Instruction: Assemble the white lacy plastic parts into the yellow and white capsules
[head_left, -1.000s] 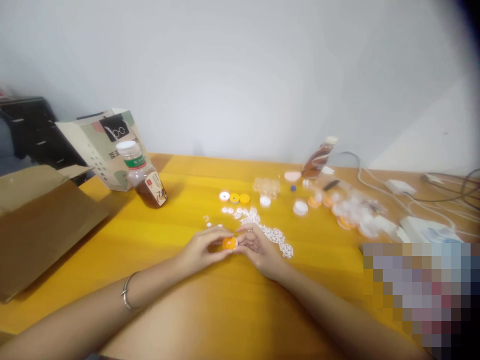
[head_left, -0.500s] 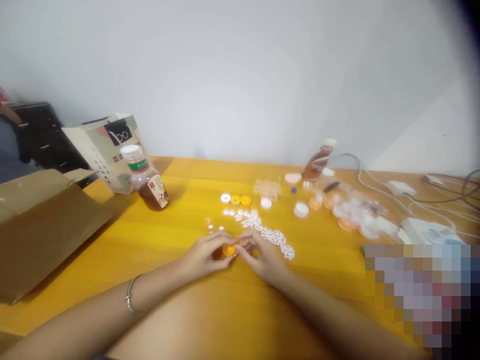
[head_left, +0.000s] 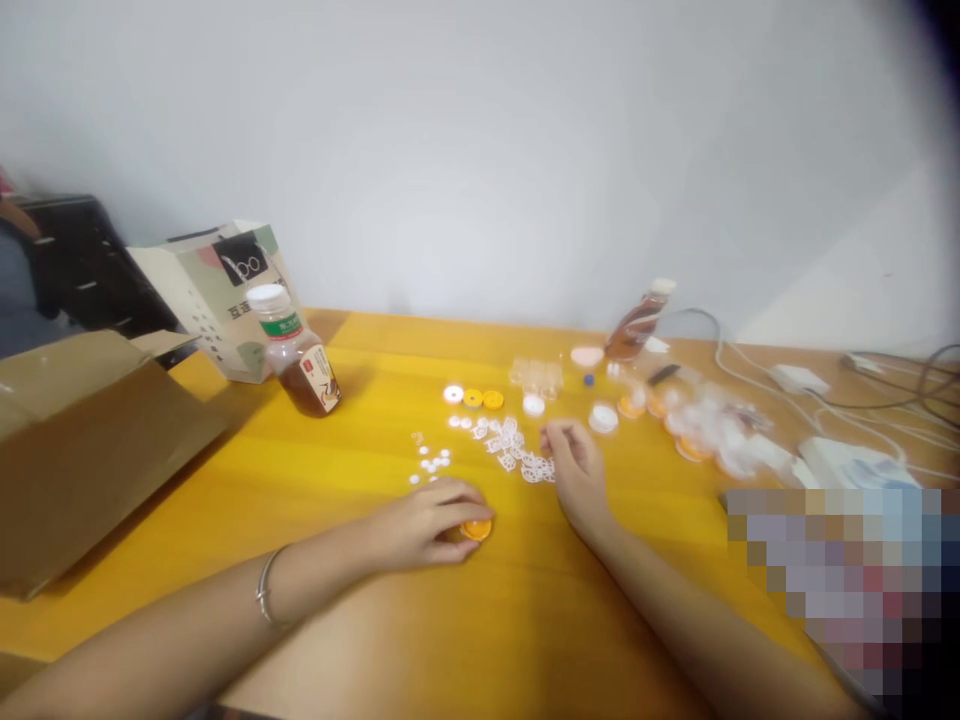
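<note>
My left hand (head_left: 427, 520) rests on the yellow table (head_left: 300, 500) and holds a small orange cap (head_left: 477, 528) at its fingertips against the tabletop. My right hand (head_left: 574, 468) is further back and to the right, over a white lacy strip of small plastic rings (head_left: 517, 455), its fingers curled above the strip's end. Whether it pinches a piece I cannot tell. Tiny white discs (head_left: 431, 464) lie just behind my left hand. A white cap and two yellow caps (head_left: 472, 397) sit in a row beyond them.
A brown tea bottle (head_left: 296, 350) stands at the left beside a printed paper bag (head_left: 217, 290) and an open cardboard box (head_left: 82, 440). Another bottle (head_left: 636, 322), clear vials (head_left: 535, 373), caps in bags (head_left: 705, 430), cables and a white adapter (head_left: 851, 462) crowd the right.
My hands have parted: the left kept the orange cap and lowered it to the table, while the right let go and moved back-right to the white ring strip.
</note>
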